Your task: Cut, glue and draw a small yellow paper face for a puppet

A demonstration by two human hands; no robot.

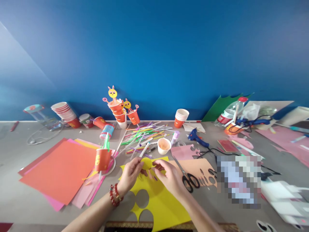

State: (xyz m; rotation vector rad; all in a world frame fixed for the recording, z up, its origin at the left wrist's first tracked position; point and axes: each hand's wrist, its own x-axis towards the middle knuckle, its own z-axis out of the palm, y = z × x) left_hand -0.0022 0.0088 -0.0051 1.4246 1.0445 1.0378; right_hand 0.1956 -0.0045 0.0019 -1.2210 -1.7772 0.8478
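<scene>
A small yellow paper disc (146,163) is pinched between the thumb and fingers of my left hand (131,172), which has red bead bracelets (115,195) at its wrist. Close to the disc's right edge, my right hand (167,174) has its fingers closed around a small yellow scrap too small to make out well. Both hands are above a yellow sheet (164,206) with round holes cut in it. Black-handled scissors (189,181) lie to the right on a peach sheet (200,166). A white paper bowl (164,146) stands just beyond the hands.
Coloured sheets (58,170) and a red cup (101,159) lie or stand left. Scattered sticks (142,135) and decorated cups (119,112) are further back. A blue glue gun (197,138) with a cable and a bottle (229,112) are at right.
</scene>
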